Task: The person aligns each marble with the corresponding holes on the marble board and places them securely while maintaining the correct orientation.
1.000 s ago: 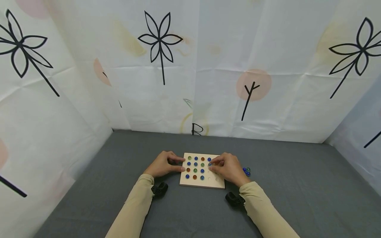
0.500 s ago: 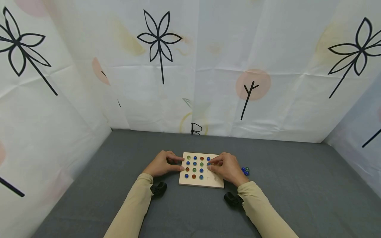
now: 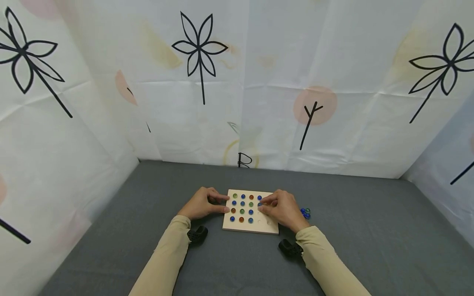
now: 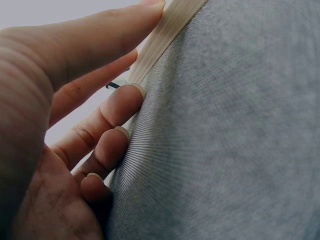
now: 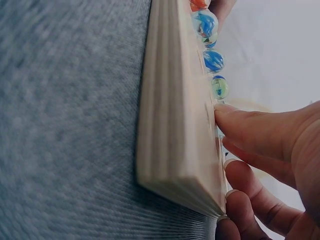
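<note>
- The right hand has its thumb and forefinger nearly together, pinching a blue marble at the face of the board; its other fingers fold in beside the board's right edge
- The left hand has its thumb and forefinger set apart, with a gap between them, both tips touching the board's left edge; its remaining fingers bend loosely just beside the cloth
- Between the two sets of fingertips, the pale wooden board lies flat, its right side partly hidden under the right fingers
- Left of the right fingertips, seated marbles in blue, green and orange-red stand in rows; one more blue one sits just beyond the forefinger
- Nearer the person than the right thumb, round hollows show in the board
- Just right of the right fingers, beyond the knuckles, loose marbles, blue and green, lie clustered on the cloth
- Behind the fingers, each wrist carries a black device below a beige sleeve
- Under and all around the fingers spreads the grey cloth
- Well beyond the fingertips rises a white backdrop with black line-drawn flowers
</note>
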The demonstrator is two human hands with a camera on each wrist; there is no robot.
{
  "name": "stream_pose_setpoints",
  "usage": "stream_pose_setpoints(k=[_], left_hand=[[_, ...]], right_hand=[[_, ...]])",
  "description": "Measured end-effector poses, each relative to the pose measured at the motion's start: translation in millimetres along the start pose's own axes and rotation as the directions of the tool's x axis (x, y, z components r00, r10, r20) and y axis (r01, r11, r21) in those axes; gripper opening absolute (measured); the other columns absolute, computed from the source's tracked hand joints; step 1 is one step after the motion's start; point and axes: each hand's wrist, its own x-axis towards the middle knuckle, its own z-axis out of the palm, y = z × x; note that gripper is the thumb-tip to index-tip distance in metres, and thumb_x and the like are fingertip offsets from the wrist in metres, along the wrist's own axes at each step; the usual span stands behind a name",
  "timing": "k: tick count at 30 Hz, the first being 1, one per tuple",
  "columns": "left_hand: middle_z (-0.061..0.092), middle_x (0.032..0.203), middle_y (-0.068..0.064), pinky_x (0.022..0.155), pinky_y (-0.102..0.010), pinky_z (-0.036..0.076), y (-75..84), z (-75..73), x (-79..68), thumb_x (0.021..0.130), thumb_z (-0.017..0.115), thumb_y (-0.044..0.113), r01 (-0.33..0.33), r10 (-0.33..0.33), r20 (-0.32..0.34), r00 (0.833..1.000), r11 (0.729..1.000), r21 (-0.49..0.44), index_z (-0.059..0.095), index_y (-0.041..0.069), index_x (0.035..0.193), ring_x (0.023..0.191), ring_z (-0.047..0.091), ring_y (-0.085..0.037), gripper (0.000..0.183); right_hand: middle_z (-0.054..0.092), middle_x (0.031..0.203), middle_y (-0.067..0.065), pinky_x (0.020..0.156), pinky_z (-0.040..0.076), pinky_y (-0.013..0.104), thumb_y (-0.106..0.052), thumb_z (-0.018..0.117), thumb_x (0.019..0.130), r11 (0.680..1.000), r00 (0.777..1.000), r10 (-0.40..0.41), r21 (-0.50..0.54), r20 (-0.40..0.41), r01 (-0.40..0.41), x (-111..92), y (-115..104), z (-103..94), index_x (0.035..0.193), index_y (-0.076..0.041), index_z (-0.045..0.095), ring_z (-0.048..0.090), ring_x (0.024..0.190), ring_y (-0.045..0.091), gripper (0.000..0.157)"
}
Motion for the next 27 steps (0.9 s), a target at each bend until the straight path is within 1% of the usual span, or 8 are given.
stream_pose_setpoints(k=[10, 16, 22, 27], left_hand=[[0.064, 0.097, -0.002, 0.070, -0.034, 0.041, 0.9, -0.6, -0.2, 0.082, 0.088, 0.026, -0.003, 0.003, 0.003, 1.000, 1.000, 0.003, 0.079, 0.014, 0.117, 0.078, 0.047, -0.019, 0.039], [0.064, 0.096, -0.002, 0.069, -0.033, 0.041, 0.6, -0.9, -0.2, 0.082, 0.088, 0.026, -0.006, 0.006, 0.001, 1.000, 1.000, 0.003, 0.079, 0.013, 0.117, 0.078, 0.047, -0.019, 0.039], [0.064, 0.097, -0.002, 0.070, -0.034, 0.042, 0.0, -0.9, -0.4, 0.082, 0.088, 0.026, -0.014, 0.014, 0.005, 1.000, 1.000, -0.006, 0.079, 0.013, 0.117, 0.078, 0.047, -0.019, 0.039], [0.064, 0.096, -0.002, 0.069, -0.034, 0.041, -0.1, -0.8, -0.4, 0.082, 0.088, 0.026, -0.013, 0.013, 0.005, 1.000, 1.000, -0.007, 0.079, 0.013, 0.117, 0.078, 0.047, -0.019, 0.038]], right_hand=[[0.064, 0.090, 0.002, 0.069, 0.048, 0.037, -0.013, 0.083, 0.086, 1.000, 0.999, -0.017, 0.001, 0.032, 0.017, 0.3, 1.7, -7.6, 0.102, -0.007, 0.082, 0.057, 0.081, 0.018, 0.017], [0.065, 0.091, 0.004, 0.068, 0.047, 0.035, -0.014, 0.083, 0.087, 1.000, 0.999, -0.001, 0.006, 0.033, 0.001, 2.0, 5.5, -15.7, 0.104, -0.007, 0.082, 0.056, 0.079, 0.017, 0.019], [0.068, 0.094, 0.006, 0.068, 0.049, 0.037, -0.016, 0.081, 0.088, 1.000, 0.999, 0.021, 0.004, 0.030, -0.021, 2.4, 12.0, -26.8, 0.105, -0.007, 0.081, 0.059, 0.083, 0.019, 0.019], [0.071, 0.096, 0.008, 0.067, 0.051, 0.038, -0.016, 0.081, 0.088, 1.000, 1.000, 0.007, 0.007, 0.014, -0.007, 1.9, 18.2, -38.7, 0.107, -0.005, 0.080, 0.063, 0.084, 0.022, 0.022]])
